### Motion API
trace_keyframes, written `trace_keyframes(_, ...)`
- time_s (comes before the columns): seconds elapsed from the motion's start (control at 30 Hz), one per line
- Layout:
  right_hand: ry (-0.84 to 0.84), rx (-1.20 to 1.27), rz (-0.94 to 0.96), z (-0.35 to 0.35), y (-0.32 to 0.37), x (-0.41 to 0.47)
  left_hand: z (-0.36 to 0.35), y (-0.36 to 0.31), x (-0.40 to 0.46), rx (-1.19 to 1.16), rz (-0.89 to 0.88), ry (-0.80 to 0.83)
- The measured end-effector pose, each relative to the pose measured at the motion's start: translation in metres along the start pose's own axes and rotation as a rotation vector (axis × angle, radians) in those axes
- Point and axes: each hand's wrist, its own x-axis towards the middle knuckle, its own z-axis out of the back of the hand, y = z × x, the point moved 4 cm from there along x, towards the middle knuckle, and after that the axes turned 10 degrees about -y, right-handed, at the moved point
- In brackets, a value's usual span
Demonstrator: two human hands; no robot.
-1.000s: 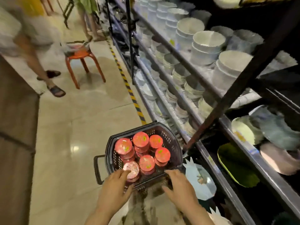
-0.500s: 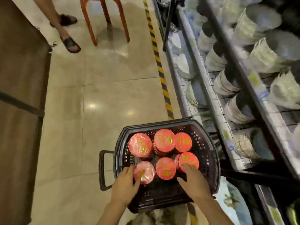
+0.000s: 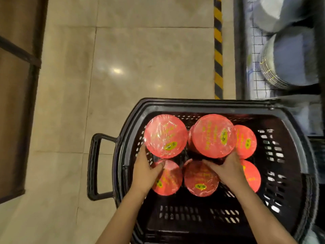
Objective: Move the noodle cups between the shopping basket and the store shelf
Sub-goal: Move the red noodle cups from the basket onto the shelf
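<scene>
yellow print and stickers on red noodle cup lids (image 3: 213, 136), too blurred to read

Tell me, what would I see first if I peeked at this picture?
Bright red noodle cups packed in a black shopping basket on the floor. The left hand grips one raised cup at its side, and the right hand grips another. Past the basket runs a yellow-and-black floor stripe.

Basket (image 3: 297, 155): black perforated plastic, matt. Noodle cups (image 3: 213, 136): red lids under glossy crinkled film wrap. Floor (image 3: 140, 59): polished beige tile, glossy, reflecting lights. Shelf (image 3: 255, 50): wire metal grid. Left panel (image 3: 14, 103): brown wood-look, matt.
</scene>
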Motion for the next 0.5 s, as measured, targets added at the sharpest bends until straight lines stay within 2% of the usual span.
trace_keyframes(0.1,-0.028,0.202,0.048,-0.005,0.004,0.014,-0.005,-0.006,0.012,-0.080,-0.065,-0.027)
trace_keyframes(0.17,-0.051,0.251,0.076,-0.005,0.005,0.017,-0.007,-0.010,0.018,-0.106,-0.086,-0.039)
trace_keyframes(0.27,-0.054,0.245,0.091,-0.001,0.012,0.011,-0.007,-0.014,0.023,-0.103,-0.137,-0.059)
trace_keyframes(0.37,-0.043,0.220,0.028,0.004,0.011,0.001,-0.003,-0.021,0.020,-0.068,-0.179,-0.099)
trace_keyframes(0.5,-0.093,0.126,-0.041,0.018,0.015,-0.014,-0.001,-0.036,0.009,0.069,-0.254,-0.166)
